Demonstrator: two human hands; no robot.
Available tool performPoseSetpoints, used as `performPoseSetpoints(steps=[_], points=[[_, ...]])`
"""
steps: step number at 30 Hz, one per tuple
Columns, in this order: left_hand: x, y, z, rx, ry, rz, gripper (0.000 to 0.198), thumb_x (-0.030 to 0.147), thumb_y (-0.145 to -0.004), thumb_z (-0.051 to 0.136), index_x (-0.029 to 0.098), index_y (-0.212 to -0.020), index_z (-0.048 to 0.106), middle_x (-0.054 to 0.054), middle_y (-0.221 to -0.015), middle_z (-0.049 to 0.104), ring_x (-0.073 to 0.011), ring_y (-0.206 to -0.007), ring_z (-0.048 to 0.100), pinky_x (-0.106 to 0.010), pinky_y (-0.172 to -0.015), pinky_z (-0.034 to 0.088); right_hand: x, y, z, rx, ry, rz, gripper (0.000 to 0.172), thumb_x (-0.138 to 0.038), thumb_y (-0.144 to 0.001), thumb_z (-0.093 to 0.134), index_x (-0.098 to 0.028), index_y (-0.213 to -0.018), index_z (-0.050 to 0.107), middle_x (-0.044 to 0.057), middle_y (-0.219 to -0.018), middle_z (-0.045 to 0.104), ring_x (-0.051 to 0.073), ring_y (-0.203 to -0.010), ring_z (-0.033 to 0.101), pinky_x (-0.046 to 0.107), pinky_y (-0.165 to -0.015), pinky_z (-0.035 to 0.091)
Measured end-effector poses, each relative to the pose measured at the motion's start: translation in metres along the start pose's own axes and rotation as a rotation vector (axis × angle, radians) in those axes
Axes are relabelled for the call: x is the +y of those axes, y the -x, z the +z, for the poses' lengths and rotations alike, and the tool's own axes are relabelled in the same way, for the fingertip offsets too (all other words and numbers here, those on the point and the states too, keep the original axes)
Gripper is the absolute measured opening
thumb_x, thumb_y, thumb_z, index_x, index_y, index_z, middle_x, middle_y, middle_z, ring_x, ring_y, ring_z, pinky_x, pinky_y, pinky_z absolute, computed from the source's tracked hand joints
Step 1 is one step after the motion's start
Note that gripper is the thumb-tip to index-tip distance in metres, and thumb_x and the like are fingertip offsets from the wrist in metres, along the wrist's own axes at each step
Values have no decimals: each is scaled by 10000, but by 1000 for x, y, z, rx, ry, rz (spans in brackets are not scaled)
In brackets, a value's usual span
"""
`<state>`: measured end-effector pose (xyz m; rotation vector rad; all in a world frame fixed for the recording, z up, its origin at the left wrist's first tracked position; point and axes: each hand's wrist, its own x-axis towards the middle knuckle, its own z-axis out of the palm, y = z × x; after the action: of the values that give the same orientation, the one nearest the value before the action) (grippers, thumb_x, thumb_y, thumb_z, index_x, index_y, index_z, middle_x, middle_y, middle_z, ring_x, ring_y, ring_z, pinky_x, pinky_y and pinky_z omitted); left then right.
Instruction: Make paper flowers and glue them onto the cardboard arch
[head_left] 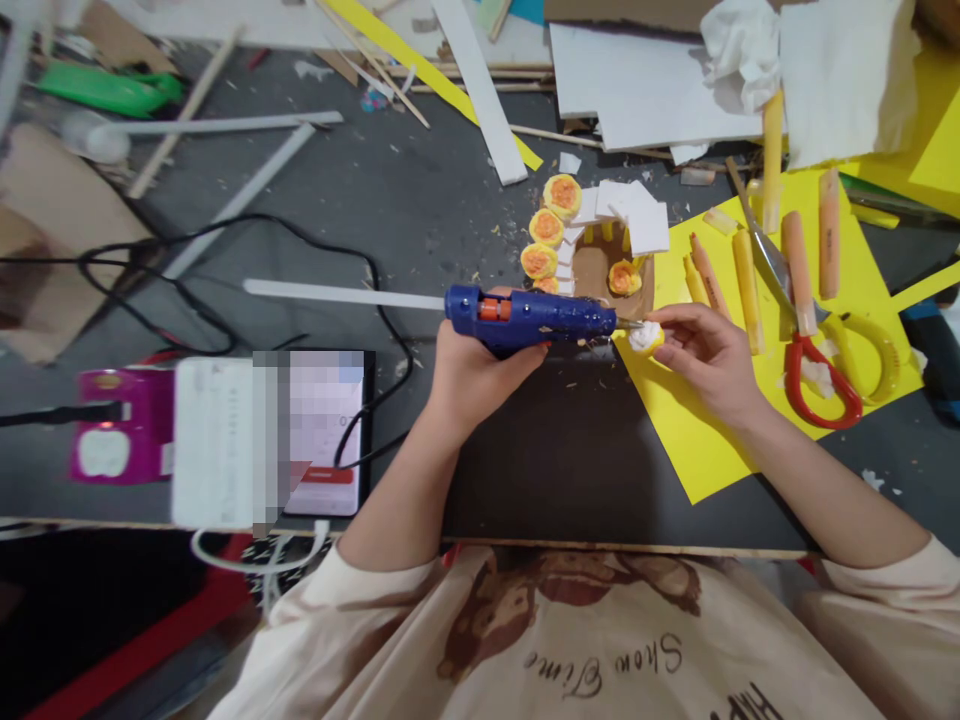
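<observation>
My left hand [474, 375] is wrapped round a blue glue gun [536, 317], held level with its nozzle pointing right. The nozzle touches a small white and yellow piece [645, 338] pinched in the fingers of my right hand [709, 355]. Just beyond stands a small cardboard model [600, 262] with white foam squares [637, 215] on top and a row of yellow and orange rolled flowers [547, 228] along its left side. A white glue stick [341, 294] sticks out of the gun's back toward the left.
Yellow paper [697, 440] lies under my right hand, with red and yellow scissors [814, 365] and several orange and yellow sticks [796, 270] on it. A phone [322, 430], a pink box [120, 425] and black cables [172, 290] lie at the left. Paper and wood scraps crowd the far edge.
</observation>
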<state>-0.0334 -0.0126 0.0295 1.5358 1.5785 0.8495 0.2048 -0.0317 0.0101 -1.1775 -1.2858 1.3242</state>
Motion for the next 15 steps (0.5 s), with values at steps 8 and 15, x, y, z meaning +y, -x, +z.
performPoseSetpoints(steps=[8, 15], points=[[0, 2, 0, -18, -3, 30, 151, 340, -630, 656, 199, -663, 614, -7, -751, 670, -219, -798, 674, -314, -810, 565, 0, 0, 1, 16, 6, -11, 230, -394, -755, 792, -271, -929, 709, -4, -915, 696, 127, -790, 662, 271, -754, 573], [-8, 0, 1, -11, 50, 57, 180, 338, -619, 687, 195, -607, 578, 14, -632, 619, -189, -653, 632, -313, -722, 559, 1, -1, 2, 32, -33, -11, 267, -418, -746, 799, -250, -914, 678, -15, -907, 683, 94, -749, 655, 220, -717, 568]])
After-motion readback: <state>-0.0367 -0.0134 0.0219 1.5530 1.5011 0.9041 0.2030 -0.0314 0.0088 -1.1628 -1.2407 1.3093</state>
